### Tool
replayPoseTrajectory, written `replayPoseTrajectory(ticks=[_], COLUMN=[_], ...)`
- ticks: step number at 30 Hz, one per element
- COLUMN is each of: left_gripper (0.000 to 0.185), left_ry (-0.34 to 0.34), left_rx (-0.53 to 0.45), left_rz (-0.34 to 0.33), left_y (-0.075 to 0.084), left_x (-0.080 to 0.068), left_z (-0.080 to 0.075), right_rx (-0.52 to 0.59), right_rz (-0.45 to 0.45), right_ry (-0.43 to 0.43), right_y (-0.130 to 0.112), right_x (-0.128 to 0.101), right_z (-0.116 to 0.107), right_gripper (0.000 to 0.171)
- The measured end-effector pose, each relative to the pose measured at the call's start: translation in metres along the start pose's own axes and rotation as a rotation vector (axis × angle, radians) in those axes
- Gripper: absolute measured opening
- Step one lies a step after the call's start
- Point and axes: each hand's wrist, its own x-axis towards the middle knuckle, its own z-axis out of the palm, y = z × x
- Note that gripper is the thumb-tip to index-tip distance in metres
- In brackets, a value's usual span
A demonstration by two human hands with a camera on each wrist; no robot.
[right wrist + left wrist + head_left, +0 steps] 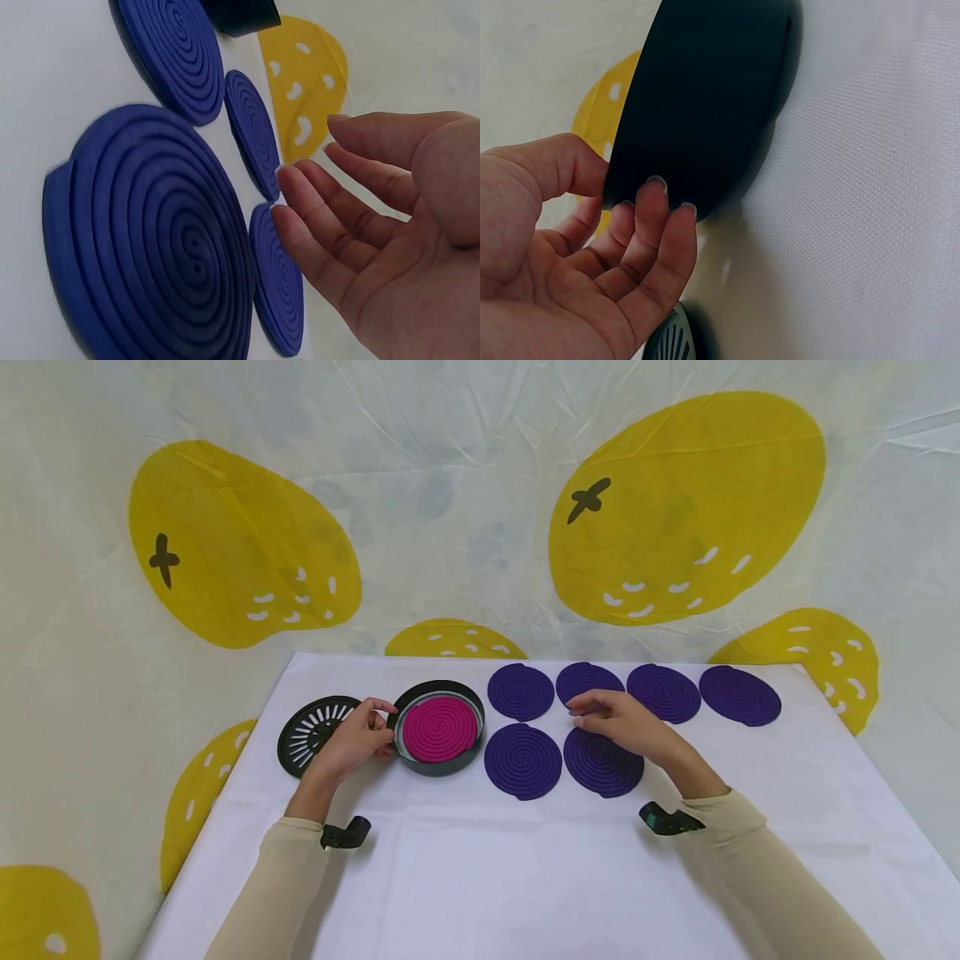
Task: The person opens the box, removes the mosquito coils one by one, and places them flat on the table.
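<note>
Sleeved forearms enter from the near edge of the white-covered counter [480, 877], each carrying a wrist camera. Left hand [358, 739] grips the black round tray [438, 727] by its left wall: thumb on the rim, fingers curled against the outer side, as the left wrist view confirms. A pink spiral coil [440, 727] lies flat inside the tray. Right hand [618, 718] hovers with fingers relaxed and slightly spread, holding nothing, above the gap between the two rows of purple spiral coils [523, 760]. Six purple coils lie on the counter to the right of the tray, four in the far row and two in the near row. A black slotted lid [311, 746] rests flat just left of the left hand.

Judged step: the tray is steadied with a coil seated in it, while the free hand is positioned over the purple coils. A next move calls for lowering the right hand onto one coil and pinching its edge without cracking the spiral.
</note>
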Motion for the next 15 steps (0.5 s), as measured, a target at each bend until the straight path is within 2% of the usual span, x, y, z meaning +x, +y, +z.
replayPoseTrajectory(ticks=[15], left_gripper=[0.043], left_ry=[-0.001], left_rx=[0.014], left_rz=[-0.003], left_y=[-0.002], left_x=[0.001], left_z=[0.000], right_rx=[0.049], right_rz=[-0.062], right_ry=[-0.021], right_y=[-0.014], right_x=[0.017], right_z=[0.023], right_gripper=[0.035])
